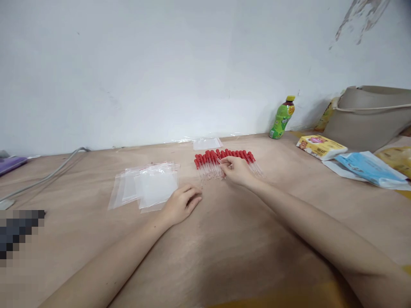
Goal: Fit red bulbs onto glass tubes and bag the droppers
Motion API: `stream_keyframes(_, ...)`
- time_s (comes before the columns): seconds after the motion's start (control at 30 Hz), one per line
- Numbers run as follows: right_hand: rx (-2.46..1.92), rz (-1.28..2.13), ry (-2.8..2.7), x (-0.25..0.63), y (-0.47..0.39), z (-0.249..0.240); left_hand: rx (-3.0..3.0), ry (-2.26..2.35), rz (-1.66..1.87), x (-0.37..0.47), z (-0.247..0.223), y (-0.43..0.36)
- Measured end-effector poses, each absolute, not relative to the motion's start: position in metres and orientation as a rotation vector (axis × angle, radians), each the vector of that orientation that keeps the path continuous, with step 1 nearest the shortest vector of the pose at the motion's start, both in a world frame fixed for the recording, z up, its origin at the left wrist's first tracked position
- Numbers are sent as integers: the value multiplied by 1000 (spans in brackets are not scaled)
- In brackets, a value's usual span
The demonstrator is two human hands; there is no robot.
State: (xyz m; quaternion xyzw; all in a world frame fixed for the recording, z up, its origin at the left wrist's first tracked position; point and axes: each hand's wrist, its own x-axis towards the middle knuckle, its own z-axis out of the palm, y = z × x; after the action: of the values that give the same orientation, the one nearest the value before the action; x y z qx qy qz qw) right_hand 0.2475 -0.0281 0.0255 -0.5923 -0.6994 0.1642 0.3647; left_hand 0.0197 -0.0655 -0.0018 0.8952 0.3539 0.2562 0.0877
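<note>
Droppers (pixel 208 161) with red rubber bulbs and thin clear stems lie side by side in a row, bulbs toward the wall. My right hand (pixel 236 170) is over the middle of the row, its thumb and forefinger pinched on what looks like one dropper's stem; the hand hides part of the row. Resting on the covered surface, my left hand (pixel 183 202) has loosely curved fingers, a gap between them and the thumb, and nothing in it. Just left of it are several overlapping clear zip bags (pixel 157 186).
Another clear bag (pixel 207 143) lies by the wall. To the right stand a green bottle (pixel 282 117), a yellow tissue pack (pixel 321 146), a blue packet (pixel 372 168) and a grey bag (pixel 369 117). A grey cable (pixel 54 171) and a purple item (pixel 12 164) are at left.
</note>
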Motion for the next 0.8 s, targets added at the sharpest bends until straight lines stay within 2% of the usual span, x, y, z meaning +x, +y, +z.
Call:
stream_keyframes(0.17,-1706,108,-1826,209,-10,23,2763,1005,722,20,-1,-68)
stream_keyframes(0.6,-1906,62,-1756,188,7,15,2784,987,747,19,-3,-68)
stream_keyframes(0.7,-1827,26,-1781,198,-7,13,2881,1109,845,17,-2,-69)
stream_keyframes(0.8,-1714,-40,-1833,213,-28,6,2960,1468,904,8,6,-66)
